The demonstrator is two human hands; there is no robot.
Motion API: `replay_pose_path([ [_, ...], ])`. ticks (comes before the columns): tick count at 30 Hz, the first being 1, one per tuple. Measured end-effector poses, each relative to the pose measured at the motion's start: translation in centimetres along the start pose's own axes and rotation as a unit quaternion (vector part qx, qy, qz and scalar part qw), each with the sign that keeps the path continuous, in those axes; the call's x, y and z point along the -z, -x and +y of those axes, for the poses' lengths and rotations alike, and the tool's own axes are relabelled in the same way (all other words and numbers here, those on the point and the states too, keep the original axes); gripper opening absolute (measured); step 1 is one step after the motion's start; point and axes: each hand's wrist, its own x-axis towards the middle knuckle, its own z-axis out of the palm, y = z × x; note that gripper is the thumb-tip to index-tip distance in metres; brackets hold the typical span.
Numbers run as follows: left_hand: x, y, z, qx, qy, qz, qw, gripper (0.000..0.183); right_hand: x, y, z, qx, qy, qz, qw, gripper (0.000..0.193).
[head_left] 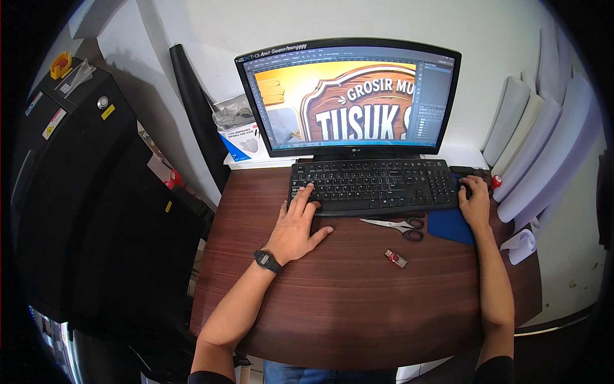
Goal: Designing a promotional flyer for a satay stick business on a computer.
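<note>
My left hand (295,224), with a black digital watch (267,260) at its wrist, lies over the left end of a black keyboard (377,185). Its fingers are spread, the fingertips on the left keys and the thumb out over the wood. To the right of the keyboard, my right hand (474,201) curls over a dark computer mouse (469,184), mostly hidden beneath the fingers. Under that wrist is a blue mouse pad (449,226). Behind the keyboard a monitor (352,96) displays a design program with a wooden signboard graphic.
Scissors (400,225) with black handles and a red USB stick (396,258) lie on the brown desk (358,301). Rolls of pale sheet material (543,141) lean at the right. A white box (243,144) stands left of the monitor, and a large black machine (102,211) fills the left side.
</note>
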Motion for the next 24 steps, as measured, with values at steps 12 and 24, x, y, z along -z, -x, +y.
replay_pose_path([
  [12,-0.06,0.03,-0.14,-0.002,0.000,0.000,1.000,0.067,-0.15,0.01,0.08,0.005,0.004,0.004,1.000,0.022],
  [24,-0.20,0.15,-0.10,-0.022,-0.019,-0.017,0.999,0.056,-0.10,0.00,0.09,0.007,0.007,0.006,1.000,0.021],
])
